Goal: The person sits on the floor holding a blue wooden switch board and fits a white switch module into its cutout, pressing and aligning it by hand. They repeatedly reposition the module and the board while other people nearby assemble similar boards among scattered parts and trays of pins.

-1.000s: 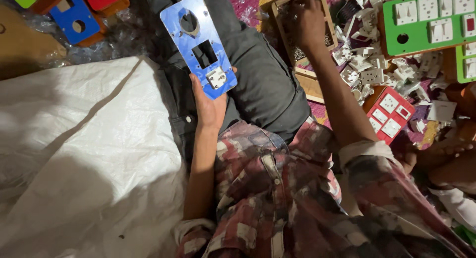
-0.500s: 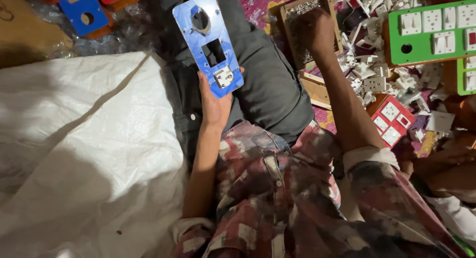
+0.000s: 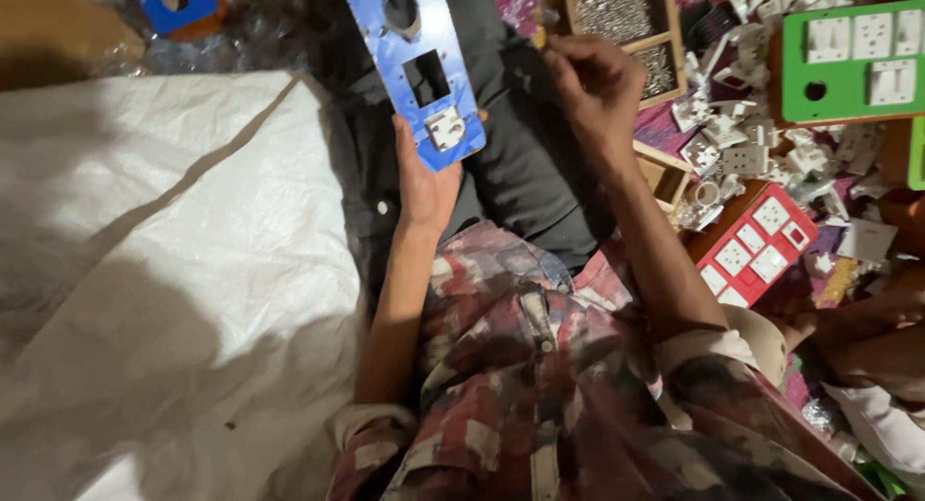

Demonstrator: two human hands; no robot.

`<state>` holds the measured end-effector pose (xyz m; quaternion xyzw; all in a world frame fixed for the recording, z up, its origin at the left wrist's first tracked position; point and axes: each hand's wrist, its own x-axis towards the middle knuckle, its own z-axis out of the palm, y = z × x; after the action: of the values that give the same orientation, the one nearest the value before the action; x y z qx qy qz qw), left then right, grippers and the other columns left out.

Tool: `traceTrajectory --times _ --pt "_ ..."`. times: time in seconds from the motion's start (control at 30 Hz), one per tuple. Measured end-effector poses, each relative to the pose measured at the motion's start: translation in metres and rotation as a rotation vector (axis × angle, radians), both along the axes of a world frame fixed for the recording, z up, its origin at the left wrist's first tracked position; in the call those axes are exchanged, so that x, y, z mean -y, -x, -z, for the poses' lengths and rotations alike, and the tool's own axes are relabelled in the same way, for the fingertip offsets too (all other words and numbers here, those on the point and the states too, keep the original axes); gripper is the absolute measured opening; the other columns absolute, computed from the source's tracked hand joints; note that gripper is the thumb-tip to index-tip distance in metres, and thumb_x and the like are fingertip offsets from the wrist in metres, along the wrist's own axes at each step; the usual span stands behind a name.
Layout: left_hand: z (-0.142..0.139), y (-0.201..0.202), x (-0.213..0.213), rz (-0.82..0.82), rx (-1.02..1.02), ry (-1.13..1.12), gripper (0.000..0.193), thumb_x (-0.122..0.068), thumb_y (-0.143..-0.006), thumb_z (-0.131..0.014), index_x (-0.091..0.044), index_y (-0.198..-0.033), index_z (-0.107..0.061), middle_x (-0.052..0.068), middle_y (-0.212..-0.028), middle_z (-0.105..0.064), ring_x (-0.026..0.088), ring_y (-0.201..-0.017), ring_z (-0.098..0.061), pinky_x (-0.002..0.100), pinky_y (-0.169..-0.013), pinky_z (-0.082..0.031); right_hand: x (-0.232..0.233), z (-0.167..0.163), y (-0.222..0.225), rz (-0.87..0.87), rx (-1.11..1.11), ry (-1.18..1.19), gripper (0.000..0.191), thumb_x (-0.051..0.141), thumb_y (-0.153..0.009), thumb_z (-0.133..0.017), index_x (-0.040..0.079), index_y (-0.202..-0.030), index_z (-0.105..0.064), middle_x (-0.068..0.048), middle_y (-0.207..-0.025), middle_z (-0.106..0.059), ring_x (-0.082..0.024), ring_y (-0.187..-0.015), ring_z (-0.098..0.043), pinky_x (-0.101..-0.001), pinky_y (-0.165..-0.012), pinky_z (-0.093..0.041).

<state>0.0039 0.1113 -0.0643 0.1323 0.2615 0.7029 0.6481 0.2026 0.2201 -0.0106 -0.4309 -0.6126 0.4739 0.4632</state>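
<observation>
My left hand (image 3: pixel 424 178) holds the near end of a long blue switch-board panel (image 3: pixel 416 67) over my lap; the panel has a round hole, a rectangular cut-out and one white switch fitted near my fingers. My right hand (image 3: pixel 593 82) hovers just off the wooden box of small metal screws (image 3: pixel 617 14), fingers pinched together; anything between them is too small to make out. The two hands are apart, the panel to the left of the right hand.
A white woven sack (image 3: pixel 164 270) covers the floor on the left. A red panel with white switches (image 3: pixel 756 255) lies right of my forearm, a green panel (image 3: pixel 853 58) at the far right, and loose white switch parts (image 3: pixel 752 145) are scattered between them. Another blue panel (image 3: pixel 173 0) lies top left.
My right hand has drawn back out of the screw box toward my lap, fingers pinched. The blue panel stays in my left hand, little changed.
</observation>
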Motion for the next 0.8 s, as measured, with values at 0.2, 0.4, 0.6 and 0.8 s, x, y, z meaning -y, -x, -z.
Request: traceTrajectory --times 0.2,0.4,0.6,0.8 --pt "0.007 -0.001 0.000 -0.066 0.119 0.067 0.062 -0.055 -0.111 -0.037 -0.007 -0.148 -0.050 0.009 -0.142 -0.060 0.025 -0.134 -0.056 0.045 -0.121 -0.038 0.045 -0.030 0.047 -0.177 0.034 0.043 0.017 -0.002 -0.101 -0.072 -0.004 -0.118 -0.073 -0.010 -0.113 -0.072 -0.014 -0.102 -0.071 -0.0255 -0.088 -0.058" --pt "0.010 -0.003 0.000 -0.070 0.107 0.061 0.061 -0.056 -0.112 -0.037 -0.009 -0.149 -0.048 0.009 -0.143 -0.059 0.024 -0.135 -0.055 0.045 -0.120 -0.038 0.047 -0.046 0.053 -0.232 0.281 -0.214 0.015 -0.004 -0.099 -0.077 -0.003 -0.114 -0.075 -0.011 -0.111 -0.073 -0.021 -0.102 -0.071 -0.0302 -0.091 -0.056" --pt "0.006 -0.001 0.003 -0.044 0.086 0.073 0.063 -0.058 -0.111 -0.035 -0.009 -0.149 -0.048 0.008 -0.141 -0.059 0.022 -0.133 -0.055 0.043 -0.120 -0.038 0.048 -0.050 0.056 -0.222 0.333 -0.261 0.019 -0.002 -0.095 -0.082 0.003 -0.114 -0.079 -0.008 -0.102 -0.064 -0.020 -0.096 -0.062 -0.0311 -0.082 -0.050" --pt "0.007 -0.001 0.003 -0.029 0.085 0.063 0.064 -0.059 -0.111 -0.035 -0.009 -0.148 -0.050 0.008 -0.139 -0.059 0.021 -0.131 -0.055 0.042 -0.119 -0.038 0.047 -0.046 0.057 -0.232 0.353 -0.296 0.022 0.000 -0.094 -0.084 0.006 -0.115 -0.080 -0.006 -0.098 -0.060 -0.019 -0.092 -0.057 -0.0316 -0.078 -0.046"
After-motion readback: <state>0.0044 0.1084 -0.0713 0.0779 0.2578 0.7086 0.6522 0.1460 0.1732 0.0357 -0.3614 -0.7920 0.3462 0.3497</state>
